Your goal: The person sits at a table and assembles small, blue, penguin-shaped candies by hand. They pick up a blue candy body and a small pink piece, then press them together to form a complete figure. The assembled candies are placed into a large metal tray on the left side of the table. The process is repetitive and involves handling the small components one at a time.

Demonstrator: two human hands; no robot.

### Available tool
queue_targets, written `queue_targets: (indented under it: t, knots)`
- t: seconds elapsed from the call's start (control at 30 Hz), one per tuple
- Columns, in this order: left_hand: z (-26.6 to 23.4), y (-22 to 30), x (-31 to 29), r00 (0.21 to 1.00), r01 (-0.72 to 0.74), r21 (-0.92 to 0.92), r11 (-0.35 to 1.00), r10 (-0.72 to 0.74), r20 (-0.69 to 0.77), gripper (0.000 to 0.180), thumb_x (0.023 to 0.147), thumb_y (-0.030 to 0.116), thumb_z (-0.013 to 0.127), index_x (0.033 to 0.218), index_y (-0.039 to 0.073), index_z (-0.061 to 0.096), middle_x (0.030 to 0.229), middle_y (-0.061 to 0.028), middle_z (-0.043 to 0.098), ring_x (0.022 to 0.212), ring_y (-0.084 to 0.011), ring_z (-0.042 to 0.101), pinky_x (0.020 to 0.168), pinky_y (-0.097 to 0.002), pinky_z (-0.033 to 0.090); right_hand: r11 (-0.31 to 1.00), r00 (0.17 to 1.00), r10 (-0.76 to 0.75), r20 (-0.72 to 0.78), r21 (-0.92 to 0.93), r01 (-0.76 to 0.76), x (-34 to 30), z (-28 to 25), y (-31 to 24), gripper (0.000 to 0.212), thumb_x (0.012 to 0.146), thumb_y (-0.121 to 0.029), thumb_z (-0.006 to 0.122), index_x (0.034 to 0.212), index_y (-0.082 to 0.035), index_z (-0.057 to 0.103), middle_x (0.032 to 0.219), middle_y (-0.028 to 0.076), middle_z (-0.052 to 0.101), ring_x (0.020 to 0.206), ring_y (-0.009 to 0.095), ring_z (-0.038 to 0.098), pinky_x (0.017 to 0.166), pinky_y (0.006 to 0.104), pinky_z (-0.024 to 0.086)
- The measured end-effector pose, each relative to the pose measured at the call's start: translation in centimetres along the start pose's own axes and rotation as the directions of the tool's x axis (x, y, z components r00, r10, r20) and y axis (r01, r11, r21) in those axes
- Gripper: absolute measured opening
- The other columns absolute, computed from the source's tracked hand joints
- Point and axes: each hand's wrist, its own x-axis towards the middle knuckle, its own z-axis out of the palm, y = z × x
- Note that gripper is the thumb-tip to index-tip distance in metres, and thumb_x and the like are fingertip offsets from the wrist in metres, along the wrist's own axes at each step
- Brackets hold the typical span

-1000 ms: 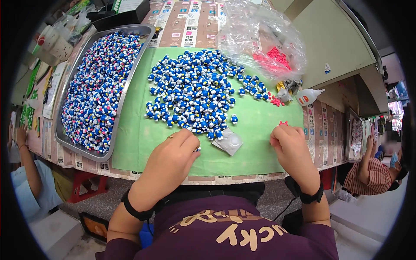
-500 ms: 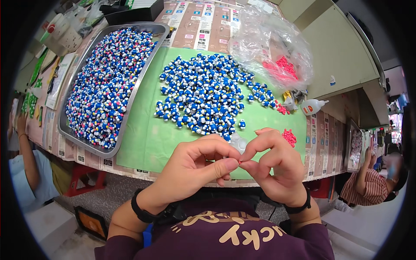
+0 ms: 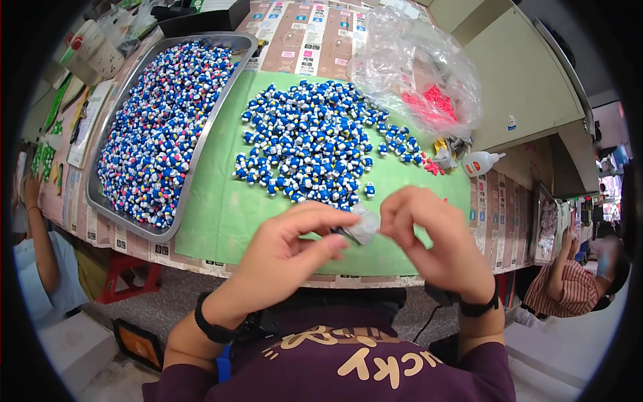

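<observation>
My left hand (image 3: 284, 251) is curled over the front of the green sheet. Between its thumb and forefinger sits a small dark blue piece (image 3: 337, 231), mostly covered by the fingers. My right hand (image 3: 435, 241) has its fingertips pinched together beside a small clear plastic cup (image 3: 365, 226); what they hold, if anything, is too small to see. Beyond both hands spreads a loose heap of tiny blue-and-white figures (image 3: 315, 141). Small pink pieces (image 3: 432, 165) lie at the heap's right end, and others are mostly hidden behind my right hand.
A metal tray (image 3: 189, 171) full of similar figures stands on the left. A clear plastic bag (image 3: 395, 53) with pink pieces (image 3: 439, 104) lies at the back right, near a white squeeze bottle (image 3: 481, 163) and a cabinet (image 3: 529, 80). Other people sit at both sides.
My hands have come apart from their joined pinch. The right hand has shifted right beside the clear cup, and the left fingers have loosened, showing the blue piece.
</observation>
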Motion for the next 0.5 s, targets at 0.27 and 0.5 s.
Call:
queue_targets:
  t: [0.27,0.5]
  knots:
    - [-2.5,0.2,-0.7,0.965,-0.104,0.019,0.994,0.105,-0.239,0.027,0.087,-0.005,0.067,0.113,-0.003,0.063,0.115,-0.0088,0.062,0.102,-0.0134,0.062,0.086,-0.0252,0.054,0.977,0.984,0.114,0.135,-0.194,-0.086,1.4,0.5,1.2,0.017,0.077,0.007,0.060,0.083,-0.006,0.050,0.082,0.005,0.055,0.081,0.025,0.055,0.086,0.0345,0.040]
    - [-2.1,-0.2,-0.4,0.973,-0.104,-0.060,0.993,0.090,-0.212,0.025,0.086,-0.008,0.067,0.110,-0.005,0.063,0.107,-0.0123,0.067,0.100,-0.0195,0.066,0.089,-0.0308,0.055,0.976,0.986,0.131,0.107,-0.191,-0.109,1.8,0.3,0.8,0.020,0.079,0.008,0.062,0.081,-0.006,0.048,0.083,0.005,0.057,0.081,0.022,0.056,0.085,0.0335,0.041]
